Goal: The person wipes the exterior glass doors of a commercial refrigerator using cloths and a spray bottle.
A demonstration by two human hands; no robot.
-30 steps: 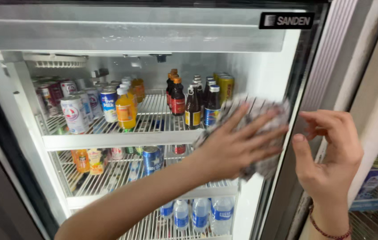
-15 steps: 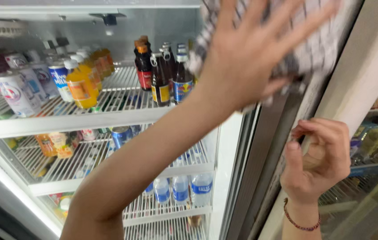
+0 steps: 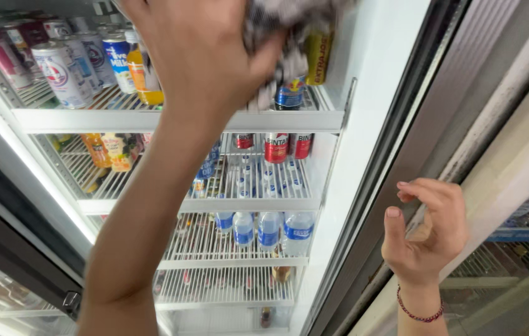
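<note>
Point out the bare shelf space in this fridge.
Free: the second shelf between the orange bottles and the red cans; the wire shelf under the water bottles. Crowded: the top shelf's cans.

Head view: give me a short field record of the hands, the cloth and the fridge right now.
left hand: raised at the top of the frame, gripping a checked cloth in front of the top shelf
right hand: empty, fingers curled, beside the door frame
fridge: lit white interior with wire shelves
top shelf: cans and an orange bottle
middle shelf: red cans, small bottles
lower shelf: water bottles with blue labels
wrist: braided bracelet on the right
</note>
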